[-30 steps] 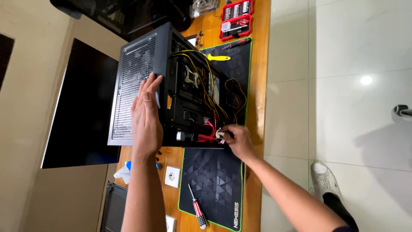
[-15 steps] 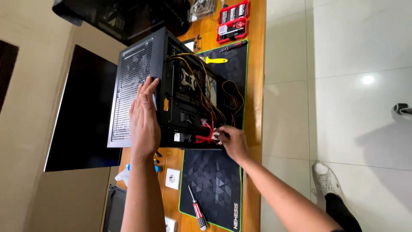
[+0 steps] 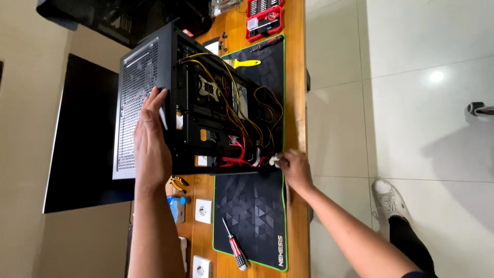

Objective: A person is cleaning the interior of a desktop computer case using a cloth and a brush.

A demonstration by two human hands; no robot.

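A long wooden tabletop (image 3: 296,62) runs through the view, with pale floor tiles (image 3: 401,92) on one side and a dark flat panel (image 3: 77,139) on the other. On the tabletop stands an open black computer case (image 3: 195,103), its perforated mesh side (image 3: 134,103) turned toward the dark panel and its open side showing the inner frame. Yellow cables (image 3: 226,87) and black ones loop through the inside, and red cables (image 3: 239,154) gather near the case's lower edge. The case rests partly on a black desk mat (image 3: 252,211) with a green border and a triangle pattern.

The left hand (image 3: 152,144) lies flat and open against the case's edge, fingers stretched and together, palm pressing on the frame beside the mesh; it grips nothing. The right hand (image 3: 293,167) sits at the case's lower corner where the red cables end, fingers curled around a small white piece (image 3: 274,160), seemingly a connector or wad, though its kind is unclear.

At the far end of the tabletop lies a red bit set box (image 3: 265,18), and next to it a brush with a yellow handle (image 3: 247,63). A red-handled screwdriver (image 3: 235,251) lies on the mat near the person. Two white wall sockets (image 3: 204,211) rest on the wood beside the mat, near small yellow-handled pliers (image 3: 177,183). A white shoe (image 3: 388,203) stands on the floor.
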